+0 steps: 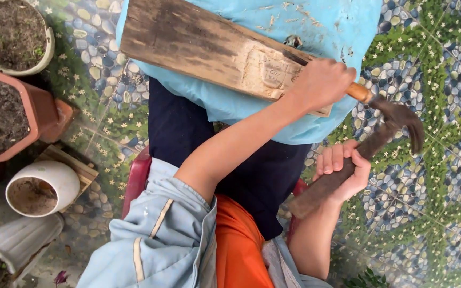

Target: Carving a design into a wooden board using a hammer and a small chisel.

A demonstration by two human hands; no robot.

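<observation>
A weathered wooden plank [188,45] lies across a light blue cloth [326,26] on my lap, with a small carved patch [273,72] near its right end. My left hand [321,82] reaches across and grips a chisel by its orange wooden handle [359,92]; the dark blade rests on the plank beside the carving. My right hand [342,170] is closed around the dark handle of a hammer [396,120], whose curved metal head is at the chisel handle's end.
Soil-filled pots [6,32] and a brown planter [6,117] stand at the left, with a white pot [44,186] below them. I sit on a red stool [137,176]. A pebble-patterned floor [444,160] lies all around, and wood chips dot the cloth.
</observation>
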